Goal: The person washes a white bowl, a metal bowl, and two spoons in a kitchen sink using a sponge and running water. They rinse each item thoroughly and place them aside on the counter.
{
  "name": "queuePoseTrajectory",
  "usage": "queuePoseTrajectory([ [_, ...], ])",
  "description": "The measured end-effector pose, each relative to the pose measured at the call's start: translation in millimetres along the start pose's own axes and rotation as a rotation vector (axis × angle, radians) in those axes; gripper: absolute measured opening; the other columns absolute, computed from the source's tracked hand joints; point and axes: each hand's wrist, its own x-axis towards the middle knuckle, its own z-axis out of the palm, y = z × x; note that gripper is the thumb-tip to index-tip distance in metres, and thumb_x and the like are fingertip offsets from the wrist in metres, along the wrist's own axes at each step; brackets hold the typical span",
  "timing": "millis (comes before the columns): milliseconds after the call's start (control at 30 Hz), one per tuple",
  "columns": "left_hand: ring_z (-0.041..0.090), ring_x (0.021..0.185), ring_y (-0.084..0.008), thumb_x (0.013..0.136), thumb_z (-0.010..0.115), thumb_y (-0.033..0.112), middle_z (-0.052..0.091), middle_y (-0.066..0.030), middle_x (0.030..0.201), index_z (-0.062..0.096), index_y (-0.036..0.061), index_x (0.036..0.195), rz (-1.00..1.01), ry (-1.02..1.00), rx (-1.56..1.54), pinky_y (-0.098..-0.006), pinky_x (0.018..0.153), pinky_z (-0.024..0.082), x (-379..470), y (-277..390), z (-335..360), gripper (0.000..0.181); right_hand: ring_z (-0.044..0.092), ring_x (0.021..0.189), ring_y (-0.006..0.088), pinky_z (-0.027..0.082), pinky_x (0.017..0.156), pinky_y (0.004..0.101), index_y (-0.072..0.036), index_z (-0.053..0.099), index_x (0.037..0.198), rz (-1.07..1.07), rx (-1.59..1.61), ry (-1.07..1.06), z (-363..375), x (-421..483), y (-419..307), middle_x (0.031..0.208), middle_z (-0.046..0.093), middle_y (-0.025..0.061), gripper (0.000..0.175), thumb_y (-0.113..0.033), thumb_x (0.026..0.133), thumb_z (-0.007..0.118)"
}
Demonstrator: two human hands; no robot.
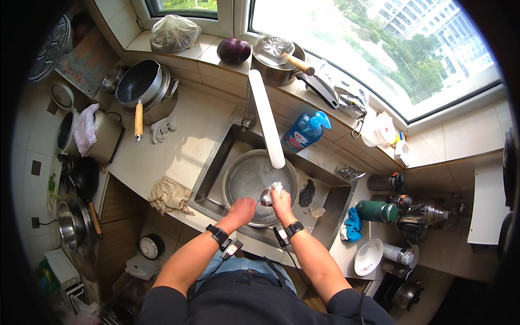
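Observation:
Over a metal basin (pixel 252 178) with water in it, standing in the steel sink (pixel 211 162), both hands are close together. My left hand (pixel 242 210) grips the thin handle of a metal utensil, perhaps a spoon or ladle. A white cloth or tissue (pixel 276 187) is in my right hand (pixel 281 201), held against the utensil's dark, rounded end (pixel 266 197). Above the basin reaches the long white faucet spout (pixel 266 118). To the basin's right, a dark scouring pad (pixel 307 193) and a pale scrap (pixel 317 211) lie on the sink floor.
A blue pump bottle (pixel 304 132) stands behind the sink. Left of the sink lie a beige rag (pixel 170 195) and a glove (pixel 163 129), near a saucepan (pixel 139 83). On the right are a blue cloth (pixel 352 225), a green flask (pixel 377 211) and a white bowl (pixel 368 257).

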Motion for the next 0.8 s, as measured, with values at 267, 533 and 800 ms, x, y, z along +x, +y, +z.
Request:
queuePoseTrajectory([
  [267,0.061,0.084,-0.0497,0.095,0.056,0.022,0.064,-0.0285,0.082,0.064,-0.0029,0.081,-0.009,0.099,-0.051,-0.0562,0.074,0.05,-10,11,20,0.03,0.061,0.069,0.0144,0.05,0.062,0.0327,0.003,0.067,0.086,0.201,0.493,0.26,19,-10,15,0.078,0.066,0.0038,0.021,-0.016,0.091,0.059],
  [533,0.062,0.079,-0.0498,0.096,0.057,0.022,0.063,-0.0287,0.077,0.063,-0.0021,0.08,0.014,0.14,-0.061,-0.0561,0.068,0.05,-19,16,26,0.029,0.062,0.067,0.0145,0.048,0.059,0.0315,0.003,0.066,0.08,0.025,0.077,0.253,4,-10,10,0.073,0.066,0.006,0.023,-0.018,0.089,0.061],
  [800,0.062,0.078,-0.0493,0.096,0.056,0.022,0.063,-0.0288,0.076,0.063,-0.0014,0.08,0.029,0.105,0.037,-0.0553,0.068,0.051,-27,11,22,0.029,0.064,0.066,0.0163,0.049,0.059,0.0361,0.004,0.065,0.077,-0.156,-0.428,0.079,-8,-6,4,0.069,0.066,0.0065,0.027,-0.021,0.087,0.062],
])
